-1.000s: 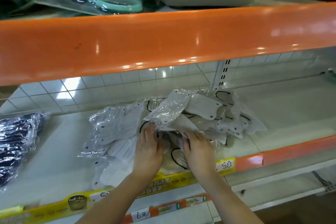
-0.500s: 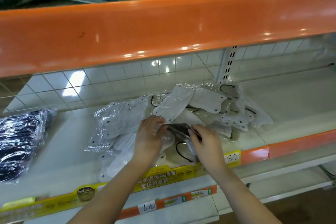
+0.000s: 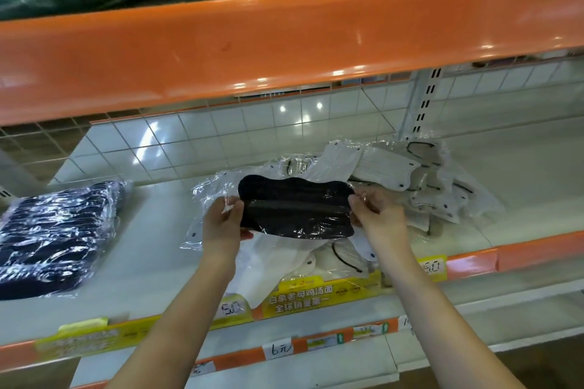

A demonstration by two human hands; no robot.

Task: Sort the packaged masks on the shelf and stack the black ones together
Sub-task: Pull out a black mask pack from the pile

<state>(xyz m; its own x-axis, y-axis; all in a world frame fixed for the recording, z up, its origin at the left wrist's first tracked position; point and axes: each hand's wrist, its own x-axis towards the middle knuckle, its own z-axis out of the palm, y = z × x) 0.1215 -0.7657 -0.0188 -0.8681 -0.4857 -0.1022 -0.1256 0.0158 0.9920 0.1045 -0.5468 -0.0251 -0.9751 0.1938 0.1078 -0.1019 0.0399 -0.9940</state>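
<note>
A black mask in clear wrap (image 3: 295,208) is held flat above a heap of white packaged masks (image 3: 379,167) in the middle of the shelf. My left hand (image 3: 222,224) pinches its left end and my right hand (image 3: 377,216) pinches its right end. At the shelf's left end lies a stack of black packaged masks (image 3: 53,237). More white masks (image 3: 284,262) lie under my hands, partly hidden.
The white shelf board (image 3: 151,265) has bare room between the black stack and the white heap. An orange shelf edge (image 3: 284,47) overhangs just above. Yellow price strips (image 3: 316,294) line the front lip. A white upright post (image 3: 420,104) stands behind the heap.
Both hands dug into the white heap, pulled a black mask out from under it and lifted it up, spread between them. The camera moved closer and to the left.
</note>
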